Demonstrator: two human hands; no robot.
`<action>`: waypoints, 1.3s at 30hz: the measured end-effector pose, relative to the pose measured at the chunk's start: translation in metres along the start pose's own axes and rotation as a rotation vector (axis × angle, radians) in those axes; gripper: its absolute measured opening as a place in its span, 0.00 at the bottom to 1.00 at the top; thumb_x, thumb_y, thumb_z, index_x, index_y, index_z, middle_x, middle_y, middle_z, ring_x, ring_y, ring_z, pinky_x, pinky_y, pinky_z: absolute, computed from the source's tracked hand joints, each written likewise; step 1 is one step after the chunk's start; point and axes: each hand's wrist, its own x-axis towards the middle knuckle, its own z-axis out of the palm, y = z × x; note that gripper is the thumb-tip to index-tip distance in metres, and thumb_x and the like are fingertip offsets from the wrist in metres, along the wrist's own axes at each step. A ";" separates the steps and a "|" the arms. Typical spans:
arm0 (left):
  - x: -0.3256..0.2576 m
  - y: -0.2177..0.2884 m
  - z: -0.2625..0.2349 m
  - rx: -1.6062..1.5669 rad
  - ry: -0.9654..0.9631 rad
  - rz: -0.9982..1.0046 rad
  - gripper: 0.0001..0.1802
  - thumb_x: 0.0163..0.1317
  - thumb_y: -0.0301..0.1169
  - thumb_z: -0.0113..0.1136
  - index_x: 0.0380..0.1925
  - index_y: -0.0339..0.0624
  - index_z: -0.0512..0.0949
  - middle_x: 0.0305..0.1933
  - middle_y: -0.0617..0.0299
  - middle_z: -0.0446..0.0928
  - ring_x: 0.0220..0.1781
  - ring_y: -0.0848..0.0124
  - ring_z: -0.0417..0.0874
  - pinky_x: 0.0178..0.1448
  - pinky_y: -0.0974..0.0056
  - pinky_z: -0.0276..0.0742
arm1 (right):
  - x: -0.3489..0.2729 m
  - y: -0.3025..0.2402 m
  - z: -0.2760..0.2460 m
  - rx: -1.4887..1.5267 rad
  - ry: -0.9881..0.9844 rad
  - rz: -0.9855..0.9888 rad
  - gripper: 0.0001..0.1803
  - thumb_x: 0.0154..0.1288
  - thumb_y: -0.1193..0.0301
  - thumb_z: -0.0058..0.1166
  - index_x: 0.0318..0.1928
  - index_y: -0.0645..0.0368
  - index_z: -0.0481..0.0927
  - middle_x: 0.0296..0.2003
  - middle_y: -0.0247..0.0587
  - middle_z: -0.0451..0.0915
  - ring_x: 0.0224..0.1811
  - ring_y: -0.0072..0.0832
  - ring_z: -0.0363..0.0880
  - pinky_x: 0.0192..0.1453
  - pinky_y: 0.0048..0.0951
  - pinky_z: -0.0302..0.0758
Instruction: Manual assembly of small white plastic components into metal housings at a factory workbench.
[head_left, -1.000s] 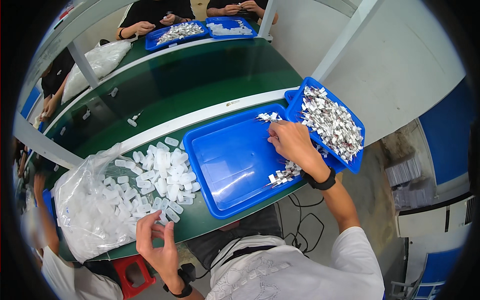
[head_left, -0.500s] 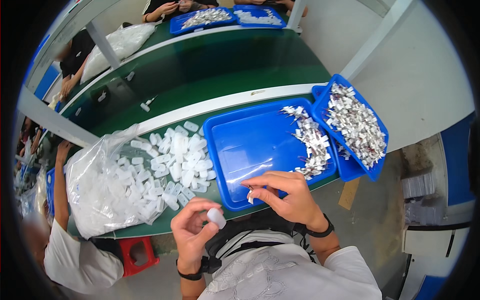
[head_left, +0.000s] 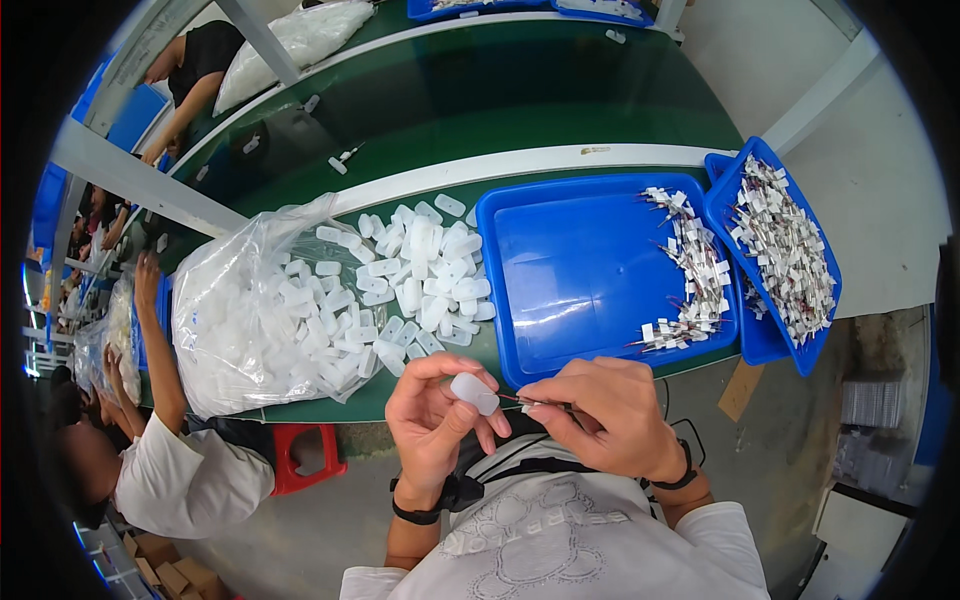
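Observation:
My left hand [head_left: 435, 420] pinches a small white oval plastic shell [head_left: 474, 392] in front of my chest. My right hand [head_left: 605, 415] holds a thin wired part [head_left: 525, 402] by its leads, its tip touching the shell. Just beyond my hands lies a pile of the same white shells [head_left: 415, 275] spilling from a clear plastic bag [head_left: 255, 320]. A big blue tray [head_left: 590, 270] holds a row of wired parts [head_left: 695, 275] along its right side. A smaller blue tray [head_left: 820, 300] to the right is full of them.
The green workbench [head_left: 480, 100] stretches away with a white strip across it. A person in a white shirt [head_left: 160, 470] sits at my left beside a red stool [head_left: 300, 455]. More people and blue trays are at the far side.
My right hand left the trays and came to my chest with a wired part. My left hand rose with a white shell, and both hands now meet.

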 end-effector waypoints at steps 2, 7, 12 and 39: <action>-0.001 0.001 -0.001 0.023 0.007 0.014 0.18 0.73 0.24 0.63 0.58 0.28 0.70 0.48 0.41 0.80 0.32 0.58 0.90 0.23 0.67 0.86 | -0.001 0.000 0.001 -0.020 0.012 -0.058 0.11 0.57 0.76 0.71 0.42 0.58 0.89 0.27 0.34 0.84 0.19 0.27 0.76 0.24 0.28 0.69; -0.001 0.001 -0.002 0.025 0.022 0.015 0.19 0.73 0.24 0.62 0.58 0.28 0.71 0.48 0.41 0.80 0.32 0.59 0.89 0.24 0.67 0.86 | -0.003 0.002 0.008 -0.136 0.118 -0.191 0.14 0.52 0.78 0.73 0.41 0.57 0.89 0.27 0.31 0.84 0.19 0.24 0.74 0.23 0.26 0.67; -0.001 0.003 0.001 0.046 0.035 0.007 0.19 0.73 0.25 0.63 0.58 0.28 0.71 0.48 0.41 0.81 0.32 0.60 0.89 0.24 0.67 0.85 | -0.003 0.005 0.012 -0.142 0.120 -0.213 0.13 0.52 0.78 0.73 0.40 0.57 0.89 0.27 0.30 0.84 0.18 0.23 0.72 0.23 0.25 0.65; 0.005 0.013 0.011 0.535 -0.023 0.174 0.22 0.54 0.12 0.75 0.51 0.27 0.85 0.48 0.49 0.79 0.34 0.74 0.86 0.31 0.74 0.82 | -0.002 0.010 0.010 -0.055 0.055 -0.124 0.11 0.56 0.76 0.74 0.41 0.59 0.91 0.29 0.35 0.88 0.20 0.24 0.80 0.25 0.24 0.70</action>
